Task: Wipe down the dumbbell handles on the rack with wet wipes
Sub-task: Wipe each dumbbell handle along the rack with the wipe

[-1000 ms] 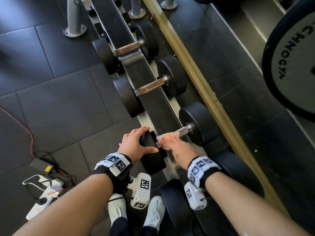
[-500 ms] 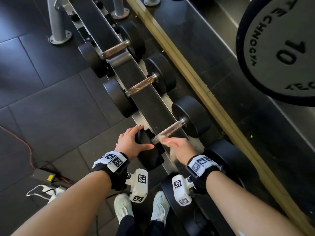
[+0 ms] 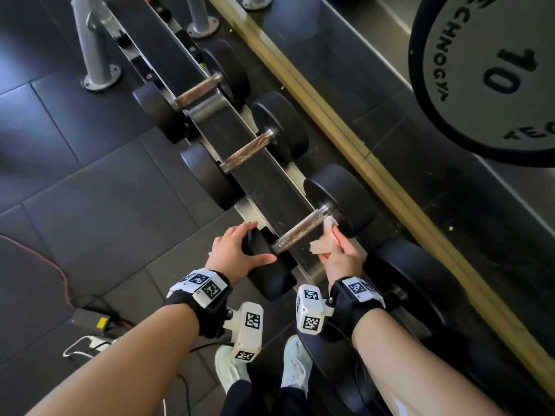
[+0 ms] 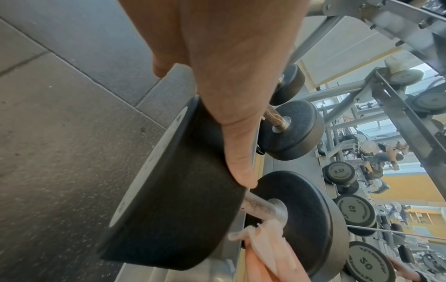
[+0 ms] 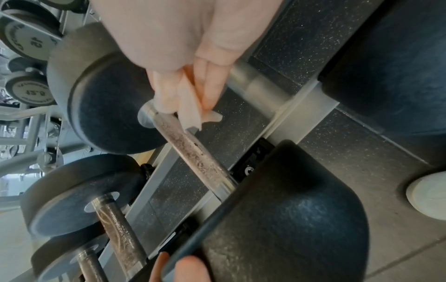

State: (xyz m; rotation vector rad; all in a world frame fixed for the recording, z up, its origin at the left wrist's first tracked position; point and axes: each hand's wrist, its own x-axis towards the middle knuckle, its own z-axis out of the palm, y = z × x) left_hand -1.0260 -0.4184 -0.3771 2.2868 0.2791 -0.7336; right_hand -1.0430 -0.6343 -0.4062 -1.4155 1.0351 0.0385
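Observation:
A black dumbbell lies across the rack in front of me, its metal handle speckled with brown. My left hand grips the near head, fingers curled over its top and thumb along the inner edge. My right hand pinches a crumpled wet wipe and presses it on the handle's far end, by the far head. The right wrist view shows the wipe against the handle at its collar.
Two smaller dumbbells lie farther along the rack, a bigger one nearer on the right. A weight plate marked 10 stands top right behind a wooden strip. A power adapter and cables lie on the floor at left.
My right hand has slid the wipe along the handle from the near end to the far end. The left hand stays on the near head.

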